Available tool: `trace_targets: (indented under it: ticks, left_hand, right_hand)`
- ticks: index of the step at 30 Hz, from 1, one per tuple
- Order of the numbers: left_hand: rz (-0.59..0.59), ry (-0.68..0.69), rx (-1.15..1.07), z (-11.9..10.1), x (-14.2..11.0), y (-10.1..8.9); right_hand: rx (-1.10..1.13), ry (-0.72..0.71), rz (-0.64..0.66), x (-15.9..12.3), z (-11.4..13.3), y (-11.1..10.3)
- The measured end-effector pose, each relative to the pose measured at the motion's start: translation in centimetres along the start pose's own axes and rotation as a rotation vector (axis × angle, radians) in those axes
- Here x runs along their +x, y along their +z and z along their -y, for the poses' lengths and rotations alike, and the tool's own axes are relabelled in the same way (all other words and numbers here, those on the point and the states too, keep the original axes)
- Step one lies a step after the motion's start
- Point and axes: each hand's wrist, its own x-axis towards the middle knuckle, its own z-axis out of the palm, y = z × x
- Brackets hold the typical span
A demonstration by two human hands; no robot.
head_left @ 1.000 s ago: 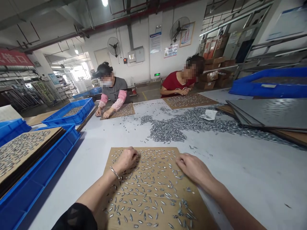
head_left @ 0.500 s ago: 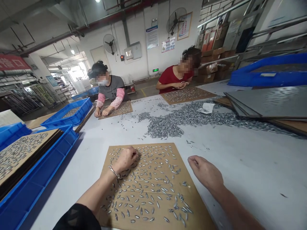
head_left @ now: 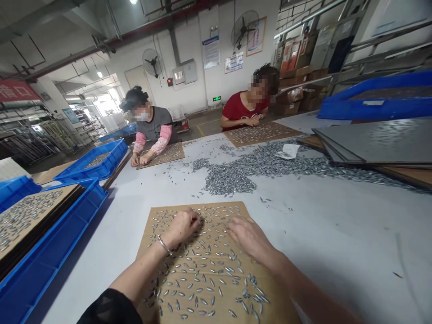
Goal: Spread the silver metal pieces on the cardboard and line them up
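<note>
A sheet of brown cardboard [head_left: 189,274] lies in front of me, with small spindle-shaped metal pieces [head_left: 202,313] spread over it. They lie mostly apart, but some bunch together near the lower right. My left hand [head_left: 184,228], with a bracelet at the wrist, is over the upper part of the sheet. Its fingers are curled together, and anything in them is hidden. Over the sheet's upper right side is my right hand [head_left: 248,235]. Its fingers bend down close to the pieces, drawn together, and I cannot see what is between the tips.
A long heap of loose metal pieces [head_left: 232,177] lies beyond the sheet on the white table [head_left: 330,234]. Blue trays [head_left: 81,216] stand at left, stacked grey boards [head_left: 378,141] at right. Two co-workers [head_left: 158,130] sit across, each at a cardboard sheet [head_left: 259,133] with pieces.
My right hand has moved left from the bare table beside the sheet to over its upper right part. My left hand has shifted slightly right, still curled.
</note>
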Motion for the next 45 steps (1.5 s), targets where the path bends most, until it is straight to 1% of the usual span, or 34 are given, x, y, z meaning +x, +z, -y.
trace_targets:
  ticks: [3,6,9,12,14,16,18,21,23,26,29,32,36,40,42,45]
  left_hand:
    - [0.003,0.006,-0.011,-0.1,-0.8,-0.4]
    - [0.013,0.01,-0.019,0.4,-1.6,-1.0]
    - [0.012,-0.001,-0.013,0.9,-1.7,-1.1]
    - [0.016,0.0,-0.01,0.6,-0.9,-0.5]
    - [0.033,0.012,-0.007,-0.1,0.1,0.3]
    - [0.062,0.022,0.0,-1.0,1.3,1.3]
    - [0.096,0.025,0.013,-1.9,2.6,2.3]
    - [0.149,0.008,0.046,-3.1,4.3,3.3]
    - [0.187,-0.018,0.079,-3.7,5.1,3.6]
    - [0.233,-0.06,0.144,-4.5,6.0,3.7]
    - [0.27,-0.079,0.193,-4.9,6.7,3.5]
    - [0.314,-0.094,0.216,-4.9,7.4,3.2]
    - [0.342,-0.092,0.221,-4.7,8.2,2.9]
    - [0.32,-0.062,0.242,-4.6,8.2,2.5]
    - [0.288,-0.027,0.249,-4.6,7.9,2.3]
    - [0.251,0.063,0.243,-5.0,7.4,2.2]
  right_hand:
    - [-0.131,-0.008,0.051,1.2,1.3,-0.3]
    - [-0.145,-0.03,0.041,1.5,1.2,-0.1]
    - [-0.171,-0.06,0.001,1.5,0.9,0.5]
    - [-0.195,-0.111,-0.056,1.3,0.8,1.2]
    - [-0.175,-0.147,-0.073,1.1,0.5,1.7]
    - [-0.136,-0.151,-0.087,0.9,-0.1,1.8]
    - [-0.077,-0.109,-0.129,0.6,-1.1,1.8]
    - [0.025,0.005,-0.251,0.1,-2.9,1.6]
    - [0.076,0.092,-0.315,-0.3,-3.9,1.9]
    - [0.151,0.175,-0.34,-0.9,-4.9,2.8]
    - [0.231,0.197,-0.323,-1.1,-5.1,3.5]
    - [0.248,0.19,-0.279,-0.9,-4.7,3.5]
    - [0.182,0.194,-0.188,-0.6,-3.7,2.3]
    - [0.091,0.169,-0.07,-0.1,-2.6,0.7]
    - [0.062,0.17,-0.016,0.3,-2.2,0.0]
    - [0.04,0.189,0.048,1.1,-1.7,-0.9]
